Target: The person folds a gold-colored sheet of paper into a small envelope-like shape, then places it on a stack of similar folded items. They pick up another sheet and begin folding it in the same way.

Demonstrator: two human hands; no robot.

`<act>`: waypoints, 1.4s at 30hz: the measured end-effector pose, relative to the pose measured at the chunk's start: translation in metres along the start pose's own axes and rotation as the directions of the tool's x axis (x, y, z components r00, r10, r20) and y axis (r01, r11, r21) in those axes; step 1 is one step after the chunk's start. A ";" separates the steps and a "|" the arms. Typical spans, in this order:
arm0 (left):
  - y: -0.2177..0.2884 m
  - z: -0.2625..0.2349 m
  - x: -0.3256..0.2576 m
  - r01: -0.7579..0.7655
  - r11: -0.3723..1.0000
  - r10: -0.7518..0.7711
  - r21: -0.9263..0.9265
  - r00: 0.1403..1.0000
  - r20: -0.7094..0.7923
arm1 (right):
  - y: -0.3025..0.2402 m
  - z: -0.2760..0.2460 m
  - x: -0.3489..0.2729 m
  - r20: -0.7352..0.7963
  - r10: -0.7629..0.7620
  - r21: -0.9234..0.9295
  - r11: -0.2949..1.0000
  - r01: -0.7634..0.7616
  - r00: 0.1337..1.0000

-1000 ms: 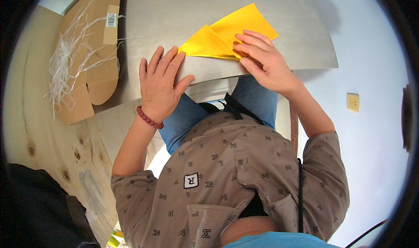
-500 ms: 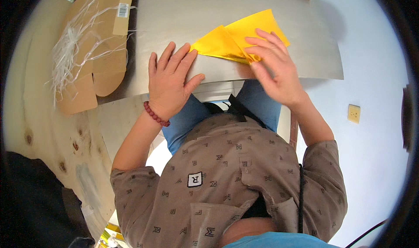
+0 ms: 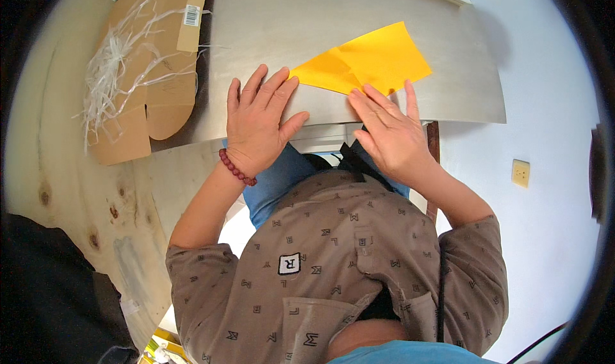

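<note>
My left hand (image 3: 260, 126) lies spread, unclenched, fingertips at the nine-o'clock tip of the yellow sheet (image 3: 386, 55); my right hand (image 3: 393, 132), grasping nothing, touches its six-o'clock edge.

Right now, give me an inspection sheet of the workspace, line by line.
Surface: smooth grey metallic tabletop, no spill seen.
Job's things: yellow folded paper-like sheet on the tabletop, narrow end to the left.
Clutter: flat brown cardboard piece at left, thin white stringy strips strewn on it.
Grips: bare left grip open, fingers at the sheet's narrow end; bare right grip open, fingers along its near edge.
Cables: thin black cable at lower right; its ends are not visible.
Surroundings: beige rectangular wall outlet at right; black cloth-like item at lower left.
</note>
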State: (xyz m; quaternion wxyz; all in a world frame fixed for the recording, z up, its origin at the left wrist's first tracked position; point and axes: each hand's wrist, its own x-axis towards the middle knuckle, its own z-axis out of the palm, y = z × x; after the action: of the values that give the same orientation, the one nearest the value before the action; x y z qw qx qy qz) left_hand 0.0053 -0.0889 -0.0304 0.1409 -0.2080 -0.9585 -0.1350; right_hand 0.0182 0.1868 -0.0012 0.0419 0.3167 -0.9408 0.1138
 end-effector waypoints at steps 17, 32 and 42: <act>0.065 -0.003 0.020 -0.228 0.948 0.262 -0.221 0.954 0.144 | 0.100 -0.006 0.032 -0.029 0.077 -0.235 0.969 -0.082 0.997; 0.168 0.062 0.086 -0.355 0.871 0.372 -0.340 0.928 -0.014 | 0.099 -0.009 0.079 -0.054 0.040 0.276 0.961 -0.024 0.998; 0.086 -0.053 0.049 -0.177 0.841 0.212 -0.511 0.977 0.010 | 0.080 0.013 0.063 -0.333 0.102 0.262 0.965 -0.012 0.937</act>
State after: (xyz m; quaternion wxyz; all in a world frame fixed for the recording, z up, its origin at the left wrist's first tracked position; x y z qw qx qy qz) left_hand 0.0115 -0.0132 0.0519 0.0626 -0.3380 -0.8672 -0.3603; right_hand -0.0806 0.2084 -0.0192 0.1607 0.2670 -0.9053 0.2888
